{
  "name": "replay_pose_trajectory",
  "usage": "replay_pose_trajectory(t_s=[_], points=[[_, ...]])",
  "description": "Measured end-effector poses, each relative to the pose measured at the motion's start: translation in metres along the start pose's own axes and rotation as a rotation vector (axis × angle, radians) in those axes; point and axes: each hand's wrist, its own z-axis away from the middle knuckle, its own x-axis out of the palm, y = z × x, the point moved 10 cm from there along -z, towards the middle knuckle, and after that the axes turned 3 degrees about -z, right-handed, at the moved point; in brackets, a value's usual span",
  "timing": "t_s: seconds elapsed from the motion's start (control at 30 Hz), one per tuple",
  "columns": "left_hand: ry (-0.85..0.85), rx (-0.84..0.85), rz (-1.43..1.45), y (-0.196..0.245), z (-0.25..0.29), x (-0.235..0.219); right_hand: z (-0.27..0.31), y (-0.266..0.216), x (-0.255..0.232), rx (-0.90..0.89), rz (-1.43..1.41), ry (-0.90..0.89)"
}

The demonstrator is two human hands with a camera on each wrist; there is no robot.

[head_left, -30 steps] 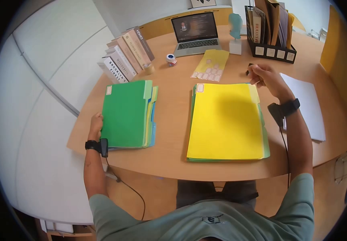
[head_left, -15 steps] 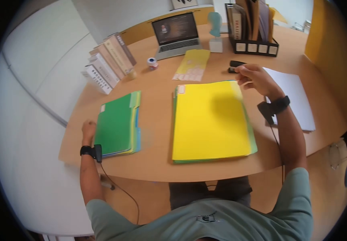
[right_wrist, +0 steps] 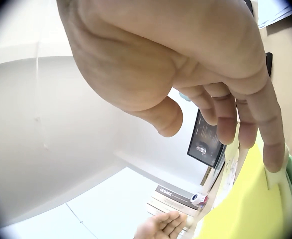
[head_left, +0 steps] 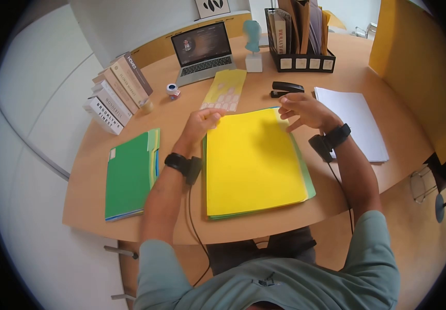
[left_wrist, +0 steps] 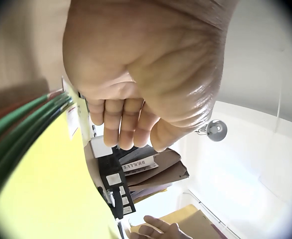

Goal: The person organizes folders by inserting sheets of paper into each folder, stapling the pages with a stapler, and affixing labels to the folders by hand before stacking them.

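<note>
A stack of folders with a yellow one (head_left: 254,165) on top lies before the person, green edges showing beneath. The left hand (head_left: 200,126) is at its upper left corner, fingers loosely bent; in the left wrist view that hand (left_wrist: 146,74) holds nothing. Over the upper right corner is the right hand (head_left: 308,111), and the right wrist view shows this hand (right_wrist: 186,64) with fingers extended and thumb apart, a fingertip at the folder's edge. Whether either hand touches the stack is unclear. A green folder stack (head_left: 130,178) lies to the left.
Behind the yellow stack lie a sticker sheet (head_left: 225,88) and a black stapler (head_left: 287,88). White paper (head_left: 355,124) is at the right. Farther back stand a laptop (head_left: 202,51), a bust (head_left: 253,44), a file holder (head_left: 305,63) and books (head_left: 117,93). A tape roll (head_left: 172,91) sits near the books.
The left hand has left the green stack and moved right to the yellow stack's corner. The right hand's fingers have spread and lie over the opposite corner. The head view has shifted right.
</note>
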Motion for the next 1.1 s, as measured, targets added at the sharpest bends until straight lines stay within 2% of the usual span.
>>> replay_pose_trajectory(t_s=[0.03, 0.2, 0.33, 0.43, 0.53, 0.63, 0.67, 0.73, 0.83, 0.87, 0.97, 1.03, 1.07, 1.1], points=[[-0.007, -0.049, 0.018, -0.006, 0.003, 0.006, 0.000, 0.001, 0.001, 0.007, -0.012, -0.013], [-0.087, -0.063, -0.148, -0.008, 0.008, 0.021, 0.001, 0.008, 0.003, 0.069, -0.119, -0.035], [-0.151, -0.022, -0.235, -0.007, 0.005, 0.028, -0.011, 0.005, 0.008, 0.083, -0.466, -0.017], [-0.154, 0.016, -0.218, -0.009, 0.004, 0.031, -0.013, -0.008, 0.036, -0.004, -0.400, -0.053], [-0.099, 0.043, -0.181, 0.005, 0.007, 0.028, -0.026, -0.022, 0.043, -0.141, -0.086, -0.032], [0.153, 0.132, -0.256, -0.006, -0.005, -0.006, -0.027, -0.060, 0.056, -0.146, 0.098, 0.007], [0.190, 0.123, -0.072, -0.018, -0.011, -0.014, -0.034, -0.067, 0.059, -0.146, 0.148, 0.020], [0.256, 0.102, 0.296, -0.042, -0.021, -0.028, -0.031, -0.086, 0.086, -0.146, -0.018, -0.092], [0.220, 0.047, 0.423, -0.034, -0.009, -0.027, -0.005, -0.120, 0.134, -0.189, -0.291, -0.318], [0.254, 0.009, 0.344, -0.027, -0.003, -0.029, 0.006, -0.130, 0.142, -0.210, -0.384, -0.402], [0.339, -0.094, 0.135, -0.012, 0.013, -0.040, 0.026, -0.150, 0.089, -0.440, -0.035, -0.239], [0.377, -0.094, 0.082, -0.010, 0.021, -0.049, 0.028, -0.152, 0.002, -0.517, 0.345, 0.092], [0.389, -0.081, 0.072, -0.009, 0.026, -0.054, 0.028, -0.137, -0.058, -0.492, 0.468, 0.334], [0.398, -0.074, 0.067, -0.011, 0.032, -0.057, 0.034, -0.120, -0.108, -0.364, 0.625, 0.510]])
